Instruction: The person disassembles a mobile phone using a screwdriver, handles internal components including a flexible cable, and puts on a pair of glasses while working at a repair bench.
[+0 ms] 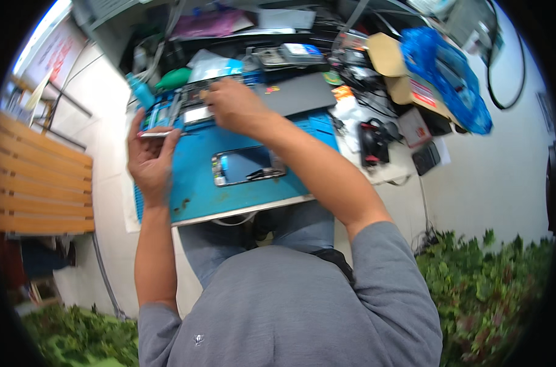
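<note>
My left hand is raised over the left side of the blue work mat. Between its thumb and fingers it grips a thin, flat, phone-like slab, seen nearly edge-on. My right hand reaches to the back of the mat, among small parts and tools. Its fingers are closed together; what they hold, if anything, is hidden. An opened phone lies on the mat below my right forearm, its dark panel and inner parts showing. A small black piece lies across its right part.
Behind the mat are a dark grey flat panel, a green bulb blower and a teal bottle. Cables, a cardboard box and a blue plastic bag crowd the right. A slatted wooden bench stands left.
</note>
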The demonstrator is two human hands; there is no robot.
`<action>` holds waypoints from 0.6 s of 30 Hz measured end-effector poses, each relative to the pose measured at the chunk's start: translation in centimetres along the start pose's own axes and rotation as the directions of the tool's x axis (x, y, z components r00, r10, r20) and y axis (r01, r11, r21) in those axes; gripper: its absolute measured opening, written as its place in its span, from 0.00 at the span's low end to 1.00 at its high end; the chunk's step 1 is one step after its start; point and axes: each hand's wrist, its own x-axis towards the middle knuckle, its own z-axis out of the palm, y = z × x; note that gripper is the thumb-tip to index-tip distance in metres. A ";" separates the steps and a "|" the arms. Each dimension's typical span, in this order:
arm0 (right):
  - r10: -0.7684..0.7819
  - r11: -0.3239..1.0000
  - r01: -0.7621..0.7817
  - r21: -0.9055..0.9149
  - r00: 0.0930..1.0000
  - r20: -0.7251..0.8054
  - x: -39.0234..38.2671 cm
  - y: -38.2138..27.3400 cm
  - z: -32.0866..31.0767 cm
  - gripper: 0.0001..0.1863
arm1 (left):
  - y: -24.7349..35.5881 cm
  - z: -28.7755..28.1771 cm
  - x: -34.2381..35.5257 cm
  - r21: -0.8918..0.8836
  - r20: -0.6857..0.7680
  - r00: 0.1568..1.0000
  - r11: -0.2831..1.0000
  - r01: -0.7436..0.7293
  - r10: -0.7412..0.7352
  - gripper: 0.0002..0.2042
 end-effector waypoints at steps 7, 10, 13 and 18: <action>0.024 0.996 -0.030 0.078 0.997 0.078 -1.0 0.9 -1.2 0.09 | -0.1 0.4 0.2 0.062 0.032 0.999 0.998 0.021 -0.023 0.40; 0.059 0.994 -0.071 0.082 0.989 0.138 0.0 -0.6 -1.7 0.09 | -0.1 -0.6 0.1 0.082 0.017 1.000 0.997 0.014 -0.015 0.40; 0.014 0.996 -0.025 0.081 0.991 0.135 0.3 -0.1 -1.3 0.10 | 0.1 -0.8 0.1 0.100 0.021 1.000 0.995 0.007 -0.009 0.40; -0.012 0.994 0.002 0.107 0.996 0.090 0.0 0.0 -2.6 0.10 | -0.1 -0.4 0.1 0.074 0.034 0.999 0.997 0.007 -0.009 0.42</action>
